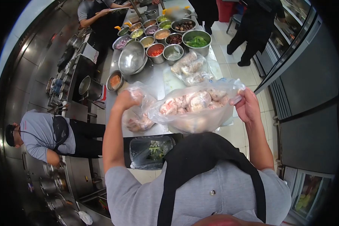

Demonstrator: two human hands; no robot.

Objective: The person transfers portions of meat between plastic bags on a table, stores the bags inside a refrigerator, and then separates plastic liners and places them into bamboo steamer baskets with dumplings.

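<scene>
**Big bag of pale lumps at the counter's near edge**

The big bag is thin, cloudy plastic, creased along its wall and gaping at the top. It sits in front of the person's black apron; whether its base rests on the counter cannot be told. The lumps inside are rounded and uneven, whitish with pink patches, packed close together.

The right hand pinches the big bag's right rim between thumb and fingers. The left hand is curled behind clear film at the small bag, just to the left; how firmly it grips cannot be told. The small bag is crumpled and glossy, with pinkish pieces showing through.

Beyond the big bag, a knotty clear bag lies on a flat white board. To its left are a wide, shiny metal bowl and a smaller dish with orange pieces. Farther off, round steel pots stand clustered, one of chopped red bits, a larger one of leafy greens. Below the counter's near edge is a plastic-lined bin with green scraps.
</scene>
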